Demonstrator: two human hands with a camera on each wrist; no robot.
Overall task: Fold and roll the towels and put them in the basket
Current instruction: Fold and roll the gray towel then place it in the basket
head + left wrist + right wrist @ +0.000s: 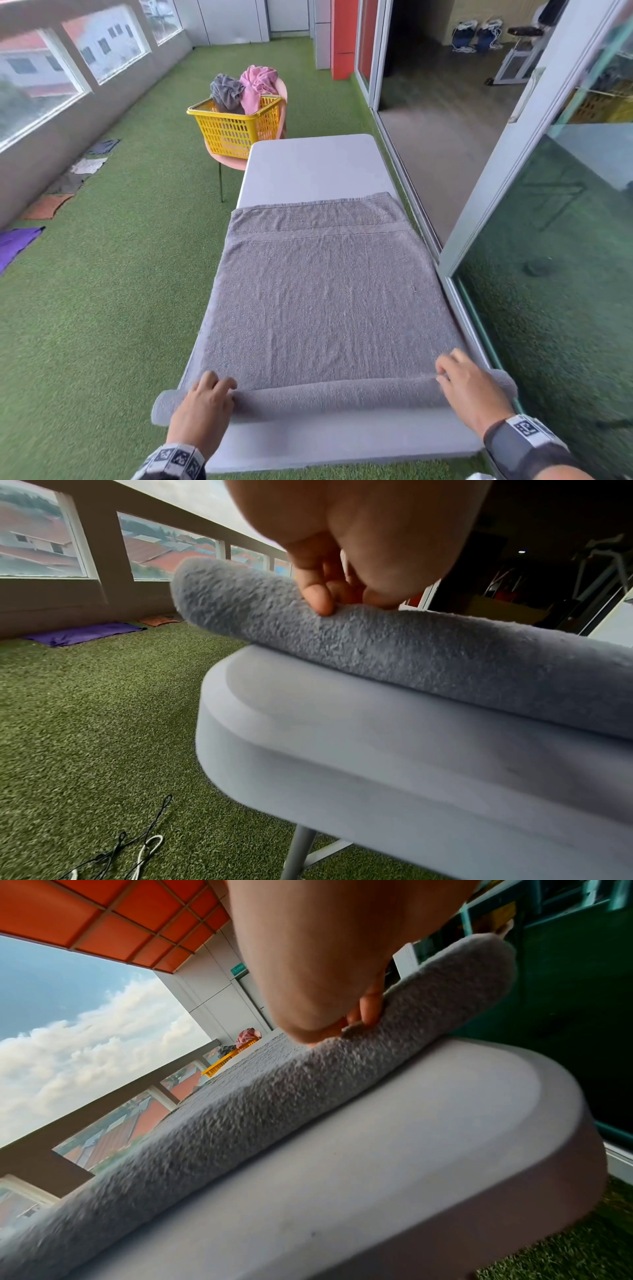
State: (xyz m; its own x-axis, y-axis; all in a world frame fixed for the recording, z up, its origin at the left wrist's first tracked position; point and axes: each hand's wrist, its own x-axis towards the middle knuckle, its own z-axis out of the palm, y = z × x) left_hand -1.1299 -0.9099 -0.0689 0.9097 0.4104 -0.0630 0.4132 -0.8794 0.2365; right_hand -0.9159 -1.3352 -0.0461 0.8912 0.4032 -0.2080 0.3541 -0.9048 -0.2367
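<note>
our left hand [202,407] and right hand [469,394] curl their fingers over the rolled near edge of the grey terry towel [325,301], its roll lying crosswise on the pale grey bench [308,164].

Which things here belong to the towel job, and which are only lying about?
Belong to the job:
- grey terry towel, near end rolled, both hands on the roll: left hand, right hand
- yellow plastic lattice basket
- crumpled pink towel and dark grey towel in it

Lying about:
- purple cloth and orange cloth on the green turf
- black and white cables
</note>
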